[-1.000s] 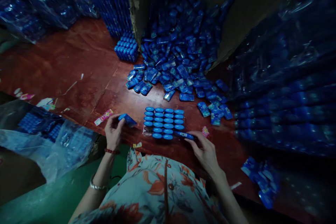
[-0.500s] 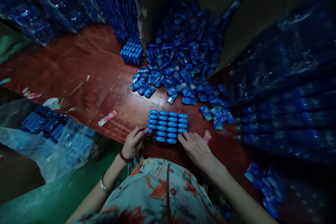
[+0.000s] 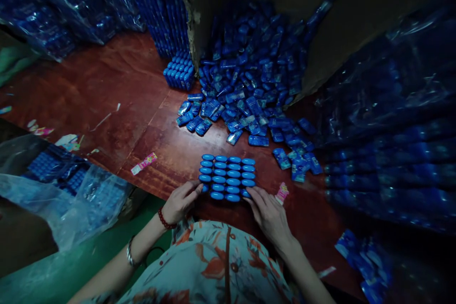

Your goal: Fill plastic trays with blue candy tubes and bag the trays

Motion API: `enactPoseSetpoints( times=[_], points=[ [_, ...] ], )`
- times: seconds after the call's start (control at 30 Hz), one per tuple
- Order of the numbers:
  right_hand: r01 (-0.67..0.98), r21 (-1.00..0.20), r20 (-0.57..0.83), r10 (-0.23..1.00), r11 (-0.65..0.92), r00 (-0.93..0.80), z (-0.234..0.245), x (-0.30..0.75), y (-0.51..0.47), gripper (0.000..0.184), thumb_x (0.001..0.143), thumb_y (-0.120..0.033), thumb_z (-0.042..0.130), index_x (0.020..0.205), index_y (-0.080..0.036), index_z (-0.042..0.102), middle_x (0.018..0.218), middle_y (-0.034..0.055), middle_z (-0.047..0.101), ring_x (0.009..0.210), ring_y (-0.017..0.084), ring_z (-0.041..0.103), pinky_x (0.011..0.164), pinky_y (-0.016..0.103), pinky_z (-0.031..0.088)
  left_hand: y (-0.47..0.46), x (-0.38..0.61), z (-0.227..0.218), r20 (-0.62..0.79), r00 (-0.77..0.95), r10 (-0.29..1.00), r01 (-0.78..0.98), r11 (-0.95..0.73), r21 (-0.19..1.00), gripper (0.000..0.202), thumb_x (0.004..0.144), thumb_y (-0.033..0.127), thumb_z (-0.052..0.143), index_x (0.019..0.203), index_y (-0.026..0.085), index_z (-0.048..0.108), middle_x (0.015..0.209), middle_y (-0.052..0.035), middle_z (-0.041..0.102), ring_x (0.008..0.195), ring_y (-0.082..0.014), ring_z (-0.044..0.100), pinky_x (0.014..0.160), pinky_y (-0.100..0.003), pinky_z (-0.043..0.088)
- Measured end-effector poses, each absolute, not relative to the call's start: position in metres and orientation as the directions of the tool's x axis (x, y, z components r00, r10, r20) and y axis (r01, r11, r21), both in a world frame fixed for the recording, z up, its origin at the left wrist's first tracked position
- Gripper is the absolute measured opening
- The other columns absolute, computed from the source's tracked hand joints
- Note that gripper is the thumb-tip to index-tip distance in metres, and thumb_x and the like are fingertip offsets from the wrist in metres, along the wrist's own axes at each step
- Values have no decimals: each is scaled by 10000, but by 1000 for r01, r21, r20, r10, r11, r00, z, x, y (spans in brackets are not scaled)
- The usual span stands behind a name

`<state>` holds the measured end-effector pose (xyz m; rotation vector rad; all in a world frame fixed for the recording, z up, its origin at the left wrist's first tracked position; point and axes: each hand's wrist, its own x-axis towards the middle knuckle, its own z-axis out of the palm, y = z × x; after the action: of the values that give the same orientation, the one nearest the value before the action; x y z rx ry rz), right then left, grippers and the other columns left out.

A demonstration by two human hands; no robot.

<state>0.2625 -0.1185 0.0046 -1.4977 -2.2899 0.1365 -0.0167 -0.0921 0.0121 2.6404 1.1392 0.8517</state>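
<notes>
Small glossy blue packs with oval ends (image 3: pixel 221 172) stand close together in four columns on the reddish-brown table (image 3: pixel 156 128). At the block's near left corner, my left hand (image 3: pixel 182 199) has its thumb and fingers closed on one blue pack (image 3: pixel 204 188), mostly covered by the fingertips. My right hand (image 3: pixel 268 209) is bent around another blue pack (image 3: pixel 245 193) at the near right corner. Between the hands, the two middle columns reach slightly nearer to me than the outer ones.
Behind the block spreads a heap of loose blue packs (image 3: pixel 245 90) from a cardboard box (image 3: pixel 331 52). A neat stack (image 3: pixel 180 71) stands back left. Plastic-wrapped stacks (image 3: pixel 388 152) rise at right. Pink wrappers (image 3: pixel 144 163) lie about. A plastic-lined box (image 3: pixel 67 190) is lower left.
My right hand has drawn back slightly toward me along the block's right side. My left hand stays at the left corner, a little lower. The whole view has shifted slightly.
</notes>
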Motion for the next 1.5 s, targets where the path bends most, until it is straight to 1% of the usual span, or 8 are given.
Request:
enactPoseSetpoints(
  times=[0.23,0.37,0.67,0.9,1.03,1.1,1.3,1.5],
  points=[
    [830,-491,448,894,264,-19,5,282,-113,300,887,-196,466,1154,-240,596,996,77,652,901,195,633,825,325,515,-80,-17,15,376,646,665,649,-737,189,324,867,145,410,1146,175,573,924,-114,621,826,-206,544,681,-317,478],
    [895,-445,381,900,-23,213,7,314,-69,282,915,-304,407,1037,-177,627,948,96,632,912,206,591,818,349,484,-80,-18,17,410,585,699,705,-689,168,334,811,159,502,1128,191,602,1054,-145,573,892,-239,513,713,-359,461],
    [997,-80,-87,996,-14,7,12,323,-7,422,835,-332,542,1221,-170,487,1008,137,616,761,234,629,590,298,429,-6,-14,18,374,20,927,624,-304,720,196,892,288,465,866,174,623,772,-37,590,684,-131,554,619,-237,462],
    [866,-495,-115,993,-79,25,-10,312,-65,307,751,-448,584,920,-205,502,625,-3,588,567,209,602,514,285,422,77,-6,-5,235,-31,972,790,-120,601,359,773,427,622,959,121,602,901,-123,595,790,-233,576,719,-363,474],
    [483,-809,-274,941,-336,196,-13,301,-121,397,757,-531,570,977,-210,491,530,-54,550,427,159,538,434,272,444,81,16,-12,183,31,983,933,-94,346,295,813,337,585,977,92,600,1009,-193,559,968,-328,524,819,-450,433],
    [276,-880,-327,914,-387,238,-11,294,-144,382,780,-507,561,997,-198,503,596,-26,598,453,142,556,455,267,483,79,15,-16,174,48,984,927,-108,359,270,814,282,577,1012,99,594,1034,-186,546,989,-323,513,844,-458,425],
    [317,-941,-37,966,-121,257,0,269,-165,215,787,-367,615,916,-196,617,884,52,660,729,168,642,633,297,565,40,-32,-24,113,38,993,608,-113,786,402,662,387,705,978,160,605,1002,-88,545,890,-228,568,793,-382,491],
    [661,-677,300,941,323,-153,5,262,-143,229,889,-226,482,1076,-222,613,966,64,677,890,182,648,807,325,544,-47,-68,-8,-219,-115,969,217,239,946,576,566,480,766,1003,137,614,998,-97,652,869,-210,611,761,-341,521]
  ],
)
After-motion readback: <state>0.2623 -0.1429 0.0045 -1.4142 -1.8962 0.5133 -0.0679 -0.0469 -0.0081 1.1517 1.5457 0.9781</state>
